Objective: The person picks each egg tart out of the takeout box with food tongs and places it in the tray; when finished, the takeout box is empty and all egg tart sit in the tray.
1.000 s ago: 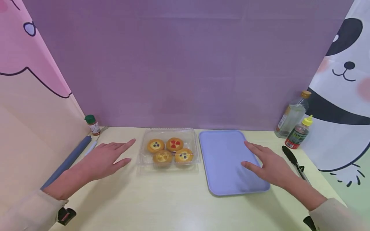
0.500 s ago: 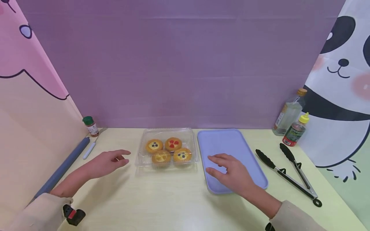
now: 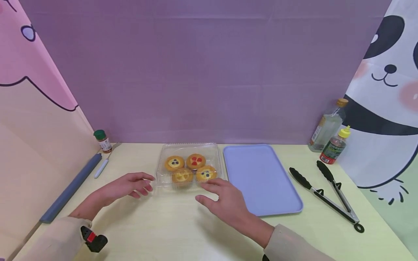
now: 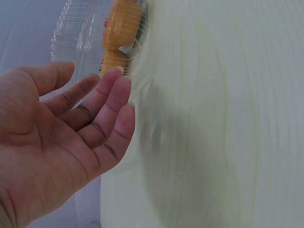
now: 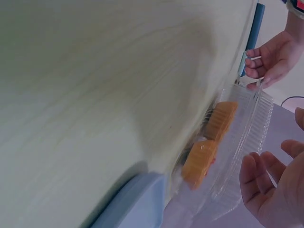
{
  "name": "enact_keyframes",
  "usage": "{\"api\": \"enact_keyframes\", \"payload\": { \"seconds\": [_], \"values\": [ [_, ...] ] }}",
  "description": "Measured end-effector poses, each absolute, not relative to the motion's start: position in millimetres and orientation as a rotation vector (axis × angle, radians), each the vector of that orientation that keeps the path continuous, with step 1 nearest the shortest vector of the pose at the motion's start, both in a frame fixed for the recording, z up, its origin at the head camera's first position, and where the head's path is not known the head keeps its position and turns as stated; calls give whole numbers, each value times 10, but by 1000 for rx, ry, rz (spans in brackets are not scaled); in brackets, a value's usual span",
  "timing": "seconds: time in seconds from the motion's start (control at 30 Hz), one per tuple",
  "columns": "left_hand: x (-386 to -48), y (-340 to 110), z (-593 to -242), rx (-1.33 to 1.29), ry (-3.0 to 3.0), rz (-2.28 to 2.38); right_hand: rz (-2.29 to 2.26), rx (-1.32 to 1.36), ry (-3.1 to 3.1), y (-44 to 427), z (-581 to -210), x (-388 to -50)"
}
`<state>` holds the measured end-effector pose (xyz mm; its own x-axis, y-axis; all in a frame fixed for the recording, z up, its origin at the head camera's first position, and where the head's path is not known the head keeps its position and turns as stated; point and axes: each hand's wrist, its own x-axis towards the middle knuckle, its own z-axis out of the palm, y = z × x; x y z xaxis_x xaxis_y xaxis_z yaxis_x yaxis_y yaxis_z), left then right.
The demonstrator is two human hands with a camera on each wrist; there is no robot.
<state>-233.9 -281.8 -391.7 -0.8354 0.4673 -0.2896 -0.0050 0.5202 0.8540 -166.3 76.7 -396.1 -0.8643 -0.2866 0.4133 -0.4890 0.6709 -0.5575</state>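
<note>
A clear plastic clamshell box point(image 3: 212, 151) stands at the back middle of the table, its lid down over several round tarts point(image 3: 174, 163). One tart has red pieces on top, others dark dots. My left hand point(image 3: 132, 186) hovers just left of the box, fingers loosely bent and holding nothing; in the left wrist view the palm point(image 4: 57, 142) faces the box. My right hand point(image 3: 226, 201) is in the air by the box's front right corner, thumb and fingers apart, nothing between them. In the right wrist view its fingers point(image 5: 259, 178) are near the box's ribbed edge.
Right of the box lies a light blue tray point(image 3: 261, 174). Farther right are black-tipped tongs point(image 3: 333, 206), a yellow-capped bottle point(image 3: 333, 148) and a glass bottle point(image 3: 326, 128). On the left are a green-lidded jar point(image 3: 102, 140), a white-handled utensil point(image 3: 102, 168) and a blue bar point(image 3: 72, 188).
My right hand has swung left from above the tray to the box's front right corner. My left hand has dipped slightly and its fingers have bent more. The box stays put.
</note>
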Motion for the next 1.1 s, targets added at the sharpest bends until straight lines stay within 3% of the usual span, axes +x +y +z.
{"api": "enact_keyframes", "payload": {
  "seconds": [1.1],
  "values": [
    [-2309,-2723,-4074,282,1979,1560,509,731,-2410,-61,-4167,-1869]
  ]
}}
